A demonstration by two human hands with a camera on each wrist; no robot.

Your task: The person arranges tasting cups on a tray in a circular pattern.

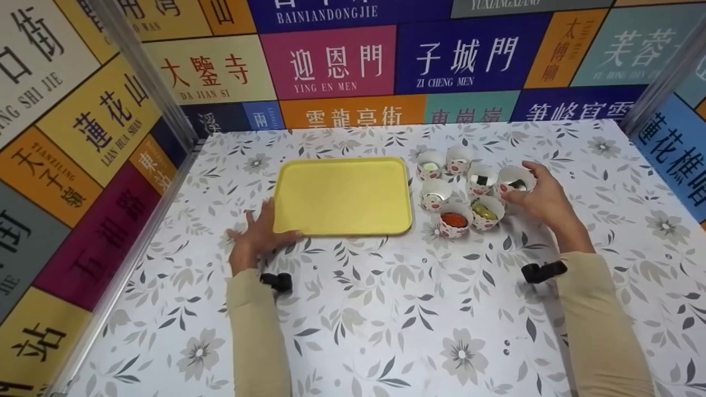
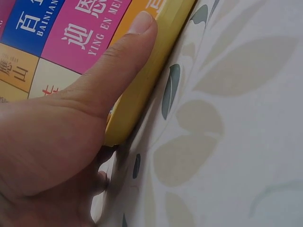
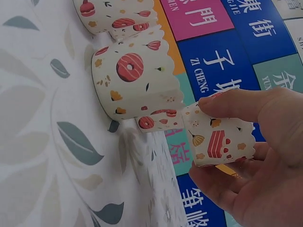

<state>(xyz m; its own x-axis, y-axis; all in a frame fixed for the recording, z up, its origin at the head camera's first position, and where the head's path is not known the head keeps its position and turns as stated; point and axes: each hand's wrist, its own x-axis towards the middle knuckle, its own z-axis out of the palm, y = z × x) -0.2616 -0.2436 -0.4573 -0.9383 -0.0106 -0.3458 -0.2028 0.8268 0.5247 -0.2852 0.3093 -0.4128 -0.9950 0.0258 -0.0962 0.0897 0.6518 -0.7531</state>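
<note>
My left hand (image 1: pixel 258 234) lies at the near left corner of a yellow tray (image 1: pixel 342 196), fingers spread. Its straight thumb (image 2: pixel 128 54) touches the tray's edge in the left wrist view. At the right, my right hand (image 1: pixel 546 198) grips a white paper baking cup (image 1: pixel 504 190) with scalloped rim and printed sweets, thumb on one side, fingers on the other. Something dark and white sits inside this cup. In the right wrist view the held cup (image 3: pixel 220 137) appears raised off the table. Beside it stand several similar cups, one holding orange-red food (image 1: pixel 454 220), another yellow-green food (image 1: pixel 485 212).
Right of the tray, the other cups stand close together; a cup (image 1: pixel 481 180) there holds a black-and-white piece. A flower-patterned cloth (image 1: pixel 386 309) covers the table. Panels with printed characters (image 1: pixel 331 63) rise along its back and sides.
</note>
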